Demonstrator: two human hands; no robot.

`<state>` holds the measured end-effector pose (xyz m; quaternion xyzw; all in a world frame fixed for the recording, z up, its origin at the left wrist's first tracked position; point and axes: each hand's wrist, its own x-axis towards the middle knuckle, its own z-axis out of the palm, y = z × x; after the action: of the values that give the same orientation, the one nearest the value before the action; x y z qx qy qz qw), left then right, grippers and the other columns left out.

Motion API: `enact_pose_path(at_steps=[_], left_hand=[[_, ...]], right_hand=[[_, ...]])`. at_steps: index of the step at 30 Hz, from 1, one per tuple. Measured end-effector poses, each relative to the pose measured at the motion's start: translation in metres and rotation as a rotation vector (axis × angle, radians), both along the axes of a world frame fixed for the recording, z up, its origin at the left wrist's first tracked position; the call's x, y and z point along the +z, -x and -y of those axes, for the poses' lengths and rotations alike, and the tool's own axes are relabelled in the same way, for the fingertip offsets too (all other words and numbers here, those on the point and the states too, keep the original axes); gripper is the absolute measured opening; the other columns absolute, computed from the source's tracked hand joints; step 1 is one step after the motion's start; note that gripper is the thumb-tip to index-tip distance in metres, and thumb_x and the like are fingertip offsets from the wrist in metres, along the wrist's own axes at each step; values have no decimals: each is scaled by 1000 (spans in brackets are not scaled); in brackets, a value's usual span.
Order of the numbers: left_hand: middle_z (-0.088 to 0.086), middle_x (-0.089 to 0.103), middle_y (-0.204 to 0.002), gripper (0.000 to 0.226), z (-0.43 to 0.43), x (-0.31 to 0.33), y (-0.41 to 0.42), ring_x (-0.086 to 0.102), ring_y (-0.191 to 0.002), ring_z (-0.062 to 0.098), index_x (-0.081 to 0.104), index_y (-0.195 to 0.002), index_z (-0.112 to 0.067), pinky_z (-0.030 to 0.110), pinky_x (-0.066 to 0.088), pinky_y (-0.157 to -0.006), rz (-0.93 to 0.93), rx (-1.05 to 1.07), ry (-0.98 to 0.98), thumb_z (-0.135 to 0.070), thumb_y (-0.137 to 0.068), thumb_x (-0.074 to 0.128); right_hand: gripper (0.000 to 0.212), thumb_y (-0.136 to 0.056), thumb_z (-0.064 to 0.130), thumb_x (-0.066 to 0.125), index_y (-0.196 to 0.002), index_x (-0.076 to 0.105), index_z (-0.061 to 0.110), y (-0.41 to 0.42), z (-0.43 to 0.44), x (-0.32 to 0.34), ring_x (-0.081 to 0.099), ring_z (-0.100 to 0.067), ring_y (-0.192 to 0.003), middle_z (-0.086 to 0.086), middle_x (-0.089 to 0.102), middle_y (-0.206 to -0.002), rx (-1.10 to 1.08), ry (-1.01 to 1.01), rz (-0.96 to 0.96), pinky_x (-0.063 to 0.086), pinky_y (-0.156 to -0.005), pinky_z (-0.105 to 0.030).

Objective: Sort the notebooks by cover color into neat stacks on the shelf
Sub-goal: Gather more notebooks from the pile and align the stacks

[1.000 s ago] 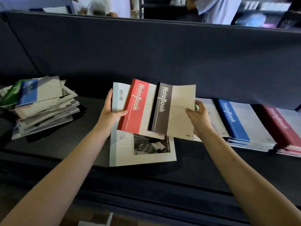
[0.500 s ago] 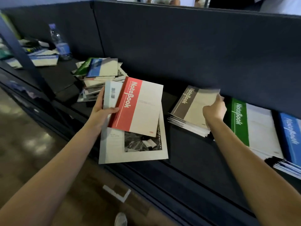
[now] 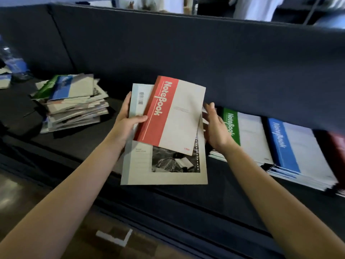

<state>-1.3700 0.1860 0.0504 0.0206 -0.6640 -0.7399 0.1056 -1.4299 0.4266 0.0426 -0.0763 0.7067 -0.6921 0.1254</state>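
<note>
notebooks (image 3: 173,116) x2, l hand (image 3: 128,124)

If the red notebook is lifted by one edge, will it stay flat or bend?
Probably it bends: the red notebook looks thin, with a paper cover. It is likely light, since the left hand holds it together with the larger booklet by one side. It may slide off that smooth cover if tilted.

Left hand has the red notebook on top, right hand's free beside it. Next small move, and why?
Probably close the right hand on the right edge of the red notebook and lift it off. The left hand holds it on top of a photo-cover notebook, the right hand is open beside that edge, and a blurred dark red stack lies past the green stack and blue stack.
</note>
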Motion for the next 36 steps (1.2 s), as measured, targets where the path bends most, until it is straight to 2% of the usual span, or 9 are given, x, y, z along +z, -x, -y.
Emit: enact_pose_path(at_steps=[5, 8, 10, 13, 16, 20, 23, 30, 36], left_hand=[[-5, 62, -118, 85, -64, 9, 42, 65, -101, 6, 28, -148, -26, 22, 53, -75, 2, -138, 33, -1, -74, 63], [-9, 60, -117, 79, -106, 12, 63, 61, -103, 4, 25, -150, -27, 24, 48, -80, -7, -192, 55, 6, -85, 57], [-5, 61, -122, 79, -136, 10, 73, 62, -109, 9, 26, -149, -28, 29, 50, -85, -8, -266, 72, 4, -85, 59], [-13, 61, -114, 81, -183, 5, 82, 63, -95, -6, 24, -150, -29, 16, 52, -72, 5, -356, 67, 2, -85, 62], [-12, 60, -114, 84, -228, 0, 86, 63, -93, -8, 23, -151, -27, 11, 51, -68, 10, -460, 57, -4, -83, 66], [-8, 61, -122, 89, -278, -6, 90, 62, -109, 6, 25, -149, -31, 27, 52, -84, 29, -570, 33, -20, -75, 71], [-5, 60, -127, 83, -311, -6, 93, 61, -113, 10, 23, -151, -29, 27, 51, -88, 6, -620, 52, -8, -84, 68], [-1, 46, -141, 85, -354, -12, 106, 52, -118, 11, 17, -152, -29, 14, 48, -83, 20, -599, 169, -3, -87, 66], [2, 47, -142, 85, -354, -30, 118, 53, -118, 16, 14, -153, -29, 27, 43, -94, 103, -554, 229, -6, -88, 65]], right_hand=[[69, -90, 50, 55, -146, 33, 16, -10, -67, 8, 47, -12, -127, 2, 46, -144, -162, 64, -48, 36, -110, -37], [75, -79, 57, 66, -140, 43, 19, -18, -107, 13, 59, -17, -118, 1, 59, -132, -219, 92, -54, 46, -102, -42], [64, -78, 45, 68, -135, 49, 22, -25, -134, 16, 63, -20, -111, -3, 64, -124, -278, 93, -108, 51, -92, -42], [49, -83, 24, 71, -126, 50, 33, -40, -176, 17, 62, -24, -111, -7, 63, -122, -329, 39, -160, 56, -84, -41], [60, -87, 9, 66, -134, 39, 34, -55, -218, 12, 62, -22, -111, -4, 59, -123, -380, -93, -178, 59, -76, -38], [66, -91, -7, 53, -141, 31, 30, -71, -266, 4, 67, -15, -101, -4, 63, -115, -492, 16, -114, 58, -72, -35], [75, -93, -11, 45, -150, 16, 31, -80, -292, 4, 66, -13, -88, -7, 64, -109, -621, 54, -26, 57, -58, -30], [80, -88, -10, 45, -145, 22, 41, -72, -346, 8, 62, -28, -102, -4, 65, -106, -822, -271, 17, 53, -86, -53], [61, -82, -4, 51, -133, 54, 30, -64, -402, 1, 63, -21, -89, -5, 70, -112, -1087, -657, 63, 46, -70, -25]])
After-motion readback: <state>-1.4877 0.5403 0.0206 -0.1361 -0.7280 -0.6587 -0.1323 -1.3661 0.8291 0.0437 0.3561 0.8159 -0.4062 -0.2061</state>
